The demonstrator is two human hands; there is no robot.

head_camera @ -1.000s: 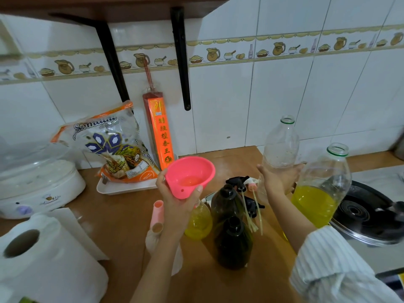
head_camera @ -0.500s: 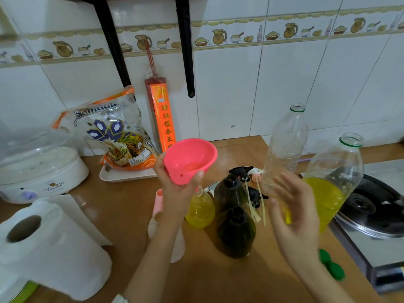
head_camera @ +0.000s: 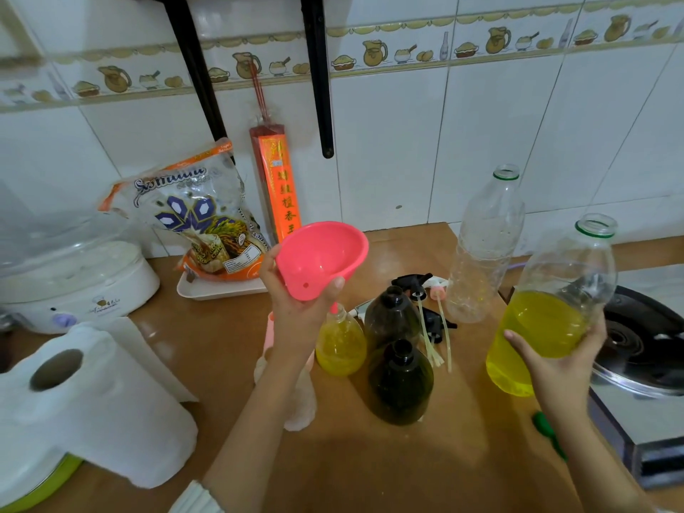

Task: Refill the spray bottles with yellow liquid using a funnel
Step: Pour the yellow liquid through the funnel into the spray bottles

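Since a moment ago, the right hand (head_camera: 559, 359) has closed its grip around the clear plastic bottle of yellow liquid (head_camera: 547, 320) at three o'clock, tilting it. Left hand (head_camera: 299, 312) grips the pink plastic funnel (head_camera: 322, 259), tilted above the small clear yellow-filled spray bottle (head_camera: 340, 344). Next, I judge: seat funnel in a dark brown spray bottle (head_camera: 401, 383), then pour.

Two spray bottles (head_camera: 398, 349) standing mid-counter, one before the other; filled bottle (head_camera: 340, 344) sitting just left of them; funnel (head_camera: 320, 259) hanging above-left; trigger heads (head_camera: 425, 301) lying behind-right; paper roll (head_camera: 92, 398) lying far left.
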